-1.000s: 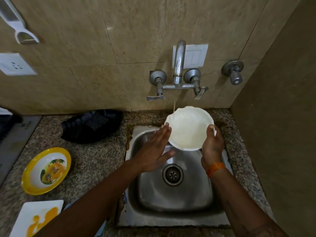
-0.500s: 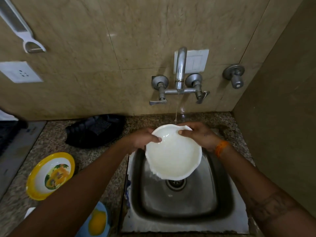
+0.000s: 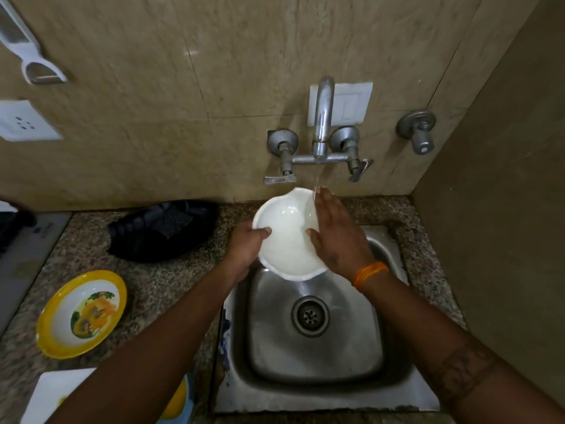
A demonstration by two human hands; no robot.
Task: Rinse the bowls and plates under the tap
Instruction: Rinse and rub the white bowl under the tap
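Your left hand (image 3: 247,249) grips the white bowl (image 3: 286,237) by its left rim, thumb hooked over the edge, holding it tilted above the back of the sink (image 3: 315,356). Your right hand (image 3: 336,237) lies flat and open-fingered inside the bowl's right side. The bowl is plain glossy white with a wavy, scalloped rim, and a thin stream from the tap (image 3: 322,117) falls onto its far edge by your right fingertips. A yellow-rimmed bowl (image 3: 82,313) sits on the surface (image 3: 171,289) to the left.

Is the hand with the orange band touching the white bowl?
Touching. The head view shows the right hand lying flat, fingers straight, against the white bowl, its thumb pressed on the inside.
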